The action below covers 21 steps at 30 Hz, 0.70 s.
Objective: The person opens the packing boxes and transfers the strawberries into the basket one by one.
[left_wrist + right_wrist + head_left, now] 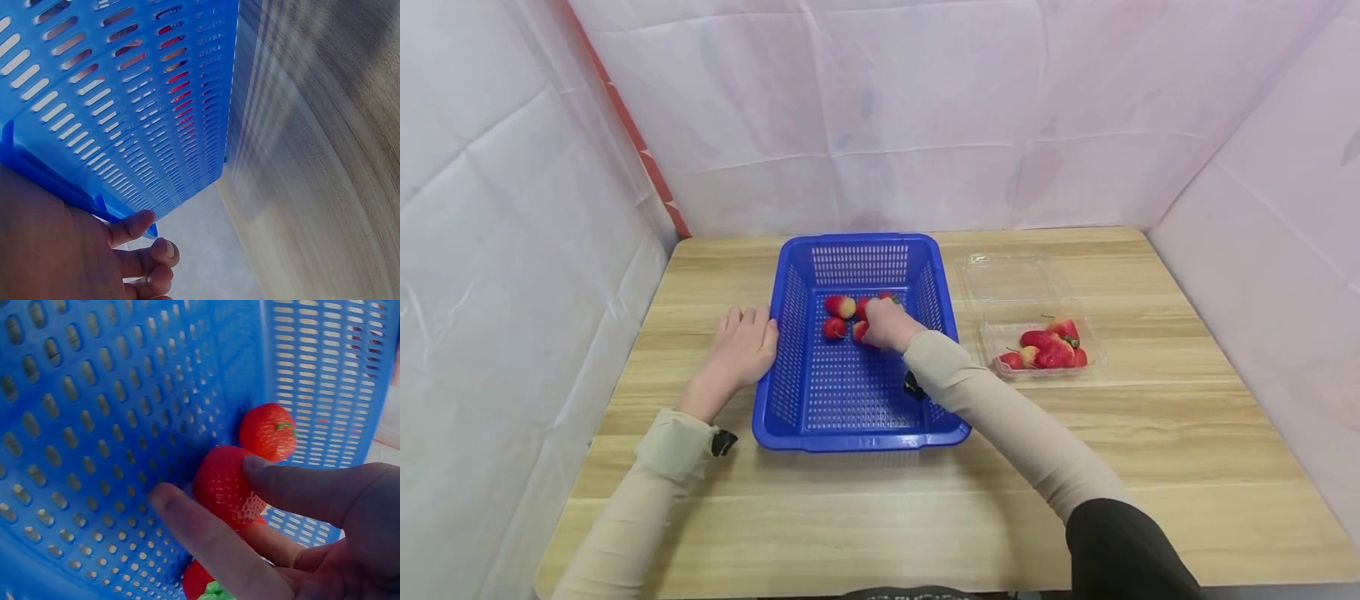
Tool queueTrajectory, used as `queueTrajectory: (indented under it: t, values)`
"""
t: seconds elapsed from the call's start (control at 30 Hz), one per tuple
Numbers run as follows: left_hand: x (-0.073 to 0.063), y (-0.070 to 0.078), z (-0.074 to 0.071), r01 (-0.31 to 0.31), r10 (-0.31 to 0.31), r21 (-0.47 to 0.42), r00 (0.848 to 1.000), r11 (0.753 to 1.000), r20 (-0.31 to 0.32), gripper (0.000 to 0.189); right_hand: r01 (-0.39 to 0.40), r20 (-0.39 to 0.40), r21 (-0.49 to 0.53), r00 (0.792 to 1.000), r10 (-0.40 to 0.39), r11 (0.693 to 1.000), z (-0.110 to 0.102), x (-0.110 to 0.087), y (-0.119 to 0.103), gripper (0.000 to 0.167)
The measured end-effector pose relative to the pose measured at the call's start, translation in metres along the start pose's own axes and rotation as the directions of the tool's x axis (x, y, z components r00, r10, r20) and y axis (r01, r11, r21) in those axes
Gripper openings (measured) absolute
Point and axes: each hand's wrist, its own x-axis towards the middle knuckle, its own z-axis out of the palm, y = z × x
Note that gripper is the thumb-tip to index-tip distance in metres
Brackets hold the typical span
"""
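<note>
A blue plastic basket (859, 442) with slotted walls stands on the table. Inside it, my right hand (891, 325) pinches a red strawberry (226, 487) between thumb and fingers, close to the basket floor. Around that hand lie a round red fruit (834, 328), a red strawberry with a pale end (840, 307) and other strawberries partly hidden by the fingers. My left hand (741, 346) rests against the basket's left rim, its fingers relaxed; the left wrist view has the rim (56, 187) running along the palm and thumb.
Right of the basket, a clear plastic clamshell box (988, 321) sits with its lid folded back, and several strawberries (1054, 352) are in it. The wooden table (1180, 467) is bordered by white sheeting (925, 167) at the back and sides.
</note>
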Motion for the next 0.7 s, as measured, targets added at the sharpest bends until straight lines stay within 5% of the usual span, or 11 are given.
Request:
queueTrajectory:
  t: [0.2, 0.7]
  values:
    - [-0.0008, 0.0003, 0.0, 0.005, -0.005, 0.001, 1.0, 1.0, 0.009, 0.036, -0.002, -0.013, -0.09, 1.0, 0.001, 0.996, 0.004, -0.0013, 0.0002, 0.013]
    - [-0.0001, -0.0007, -0.0001, 0.005, -0.005, 0.002, 1.0, 1.0, 0.002, 0.035, -0.031, 0.01, -0.102, 0.999, 0.032, 0.994, -0.0003, -0.0021, -0.0013, 0.018]
